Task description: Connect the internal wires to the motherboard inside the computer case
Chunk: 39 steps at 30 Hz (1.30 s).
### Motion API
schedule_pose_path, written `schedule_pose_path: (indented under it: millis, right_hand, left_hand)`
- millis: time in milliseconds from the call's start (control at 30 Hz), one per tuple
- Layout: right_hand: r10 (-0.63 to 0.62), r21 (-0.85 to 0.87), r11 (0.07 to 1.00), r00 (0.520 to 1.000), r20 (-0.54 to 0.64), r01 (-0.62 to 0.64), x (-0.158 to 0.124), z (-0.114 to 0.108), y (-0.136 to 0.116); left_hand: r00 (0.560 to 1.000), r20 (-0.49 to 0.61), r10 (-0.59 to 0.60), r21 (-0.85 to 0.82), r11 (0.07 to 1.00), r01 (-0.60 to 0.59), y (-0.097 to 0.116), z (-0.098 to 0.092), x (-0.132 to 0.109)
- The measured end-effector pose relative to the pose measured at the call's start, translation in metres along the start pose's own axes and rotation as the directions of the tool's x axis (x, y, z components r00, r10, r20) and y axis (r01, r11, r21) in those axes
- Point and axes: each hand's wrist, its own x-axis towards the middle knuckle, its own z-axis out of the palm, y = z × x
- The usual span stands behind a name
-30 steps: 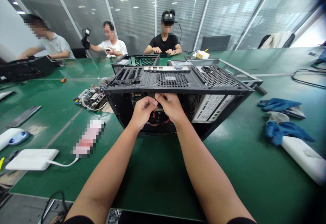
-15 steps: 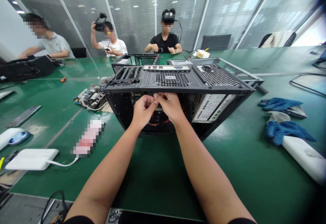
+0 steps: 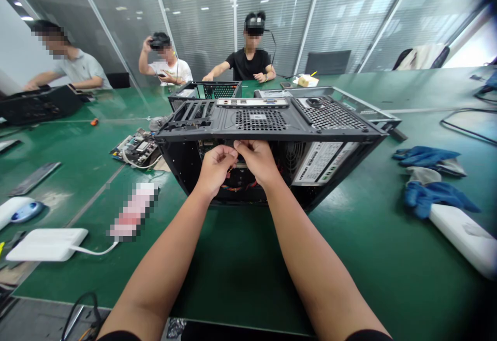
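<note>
A black computer case (image 3: 337,133) lies on the green table with its perforated rear panel facing up and its open side toward me. Both my hands reach into that opening, just under the near edge. My left hand (image 3: 217,169) is closed in a pinch, thumb against fingers. Beside it, almost touching, my right hand (image 3: 259,161) is also pinched, its fingertips partly hidden inside. What the fingers hold, if anything, is too small or hidden to name. Coloured wires (image 3: 235,188) run below the hands. To their right sits the power supply (image 3: 316,164) with a white label.
A loose motherboard (image 3: 137,147) lies left of the case. Nearer are a white power bank (image 3: 46,243) and a cabled phone (image 3: 134,211). Blue gloves (image 3: 438,196) and a white box (image 3: 466,237) lie right. Behind stand other case frames (image 3: 353,95); three people sit across the table.
My left hand has shifted slightly left and down, opening a small gap from my right hand. Across the table, one person's arm has stretched out toward a case frame.
</note>
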Motion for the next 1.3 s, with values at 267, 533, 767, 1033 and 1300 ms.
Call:
schedule_pose_path:
  millis: [267, 533, 767, 1033, 1300]
  right_hand:
    - [-0.049, -0.021, 0.999, 0.998, -0.044, 0.049, 0.0023, 0.0003, 0.0052]
    - [-0.019, -0.008, 1.0, 0.999, -0.046, 0.018, 0.0, 0.005, 0.0021]
    - [-0.034, -0.013, 0.999, 0.998, -0.045, 0.034, 0.0017, 0.0035, 0.005]
    - [-0.029, -0.013, 0.999, 1.0, -0.007, 0.029, -0.0003, 0.0051, -0.0006]
    - [-0.022, -0.007, 1.0, 0.998, -0.056, 0.022, -0.0006, 0.0058, -0.0015]
  left_hand:
    - [0.984, 0.007, 0.18, 0.173, 0.969, -0.179, -0.0019, -0.0036, 0.0036]
    - [0.96, -0.056, 0.274, 0.299, 0.922, -0.246, -0.0011, 0.002, -0.0009]
    - [0.971, -0.066, 0.23, 0.275, 0.939, -0.204, 0.0008, 0.0021, -0.0011]
    - [0.994, -0.015, 0.104, 0.036, 0.994, -0.104, 0.003, 0.0001, 0.0018]
    - [0.983, -0.068, 0.171, 0.165, 0.974, -0.158, 0.0013, -0.0004, 0.0016]
